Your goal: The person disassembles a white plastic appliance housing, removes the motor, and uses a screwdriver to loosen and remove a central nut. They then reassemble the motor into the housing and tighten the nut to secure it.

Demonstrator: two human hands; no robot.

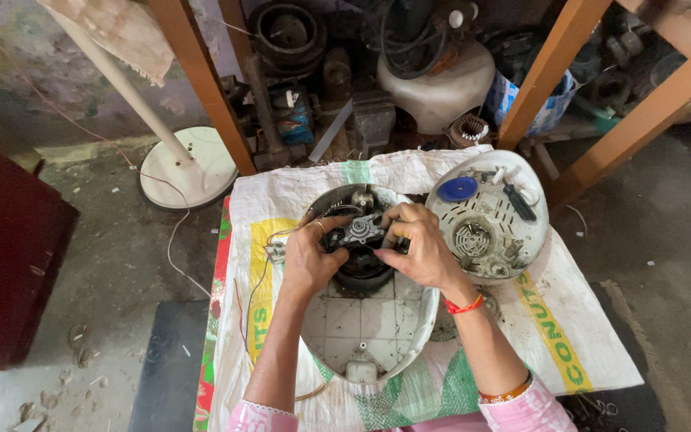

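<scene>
An opened white plastic appliance housing [369, 328] lies on a woven sack in front of me, its inside ribbed into squares. At its far end sits a dark round motor [361, 268] with a grey metal bracket [359, 231] on top. My left hand [307, 258] grips the left side of the bracket and motor, a ring on one finger. My right hand [420, 250] holds the right side of the bracket; an orange thread is tied around that wrist. Thin wires [259, 280] run from the motor off to the left.
A detached round white cover [496, 240] lies to the right, holding a blue cap [458, 189], a dark screwdriver [519, 202] and small parts. Wooden frame legs [201, 80] and shelves of old motors stand behind. A white fan stand base [189, 166] rests on the floor at left.
</scene>
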